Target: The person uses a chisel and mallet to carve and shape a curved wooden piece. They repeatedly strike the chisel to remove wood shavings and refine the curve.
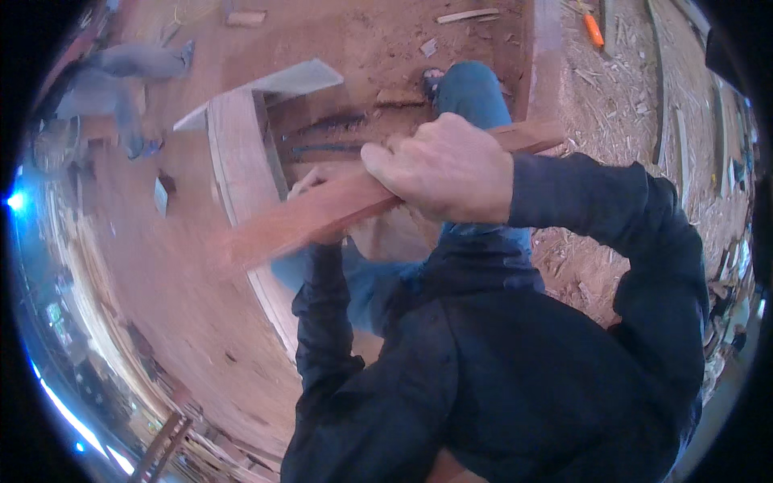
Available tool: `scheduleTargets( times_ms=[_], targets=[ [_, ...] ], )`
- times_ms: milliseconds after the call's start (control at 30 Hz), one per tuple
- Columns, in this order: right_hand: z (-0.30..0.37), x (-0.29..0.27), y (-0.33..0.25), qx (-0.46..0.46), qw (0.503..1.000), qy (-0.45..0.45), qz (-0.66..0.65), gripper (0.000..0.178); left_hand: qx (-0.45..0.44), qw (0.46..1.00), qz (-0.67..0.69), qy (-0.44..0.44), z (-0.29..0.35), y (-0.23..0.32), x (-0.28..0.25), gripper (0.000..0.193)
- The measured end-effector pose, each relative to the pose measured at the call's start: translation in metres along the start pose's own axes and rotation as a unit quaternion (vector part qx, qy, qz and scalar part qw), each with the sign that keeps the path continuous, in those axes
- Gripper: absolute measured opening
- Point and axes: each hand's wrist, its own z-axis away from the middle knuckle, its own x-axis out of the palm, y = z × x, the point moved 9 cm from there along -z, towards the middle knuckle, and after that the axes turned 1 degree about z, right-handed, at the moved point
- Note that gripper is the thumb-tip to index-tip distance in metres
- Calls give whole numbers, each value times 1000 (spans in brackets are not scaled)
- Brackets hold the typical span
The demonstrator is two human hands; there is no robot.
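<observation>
A reddish-brown length of wood [306, 211] slants across in front of me, its near-left end blurred. My right hand [443, 169] is closed over its upper side, knuckles up and thumb toward the left. My left hand [312, 180] grips it from beneath, farther left; the wood hides part of its palm and fingers. Below the wood, a long pale plank [237, 141] rests low by my left leg. A shorter pale board [302, 79] crosses its far end at an angle.
Wood shavings [600, 105] and scraps cover the ground at right, beside a long timber beam [543, 64]. An orange object [593, 30] lies at the far right. Another person [121, 72], blurred, is at the upper left. Stacked timber [93, 298] lines the left.
</observation>
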Motion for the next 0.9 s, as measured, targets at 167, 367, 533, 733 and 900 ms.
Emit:
scheduleTargets(
  times_ms=[167, 367, 533, 733, 900],
  targets=[
    [-18, -34, -1, 1, 997, 16, -82, 40, 94, 933, -319, -135, -23, 41, 20, 26],
    [-40, -92, -12, -40, 956, 245, -155, 42, -10, 994, -92, 55, 13, -16, -16, 31],
    [-28, 16, 31, 8, 996, -85, -8, 32, -108, 983, 98, 114, 41, -63, -52, 48],
    [8, 39, 68, 125, 983, -66, -114, 43, -48, 986, -14, 159, -9, 3, -46, 42],
    [5, 20, 83, 147, 972, 16, -183, 45, -68, 965, 189, 169, -79, 67, -29, 11]
  ],
)
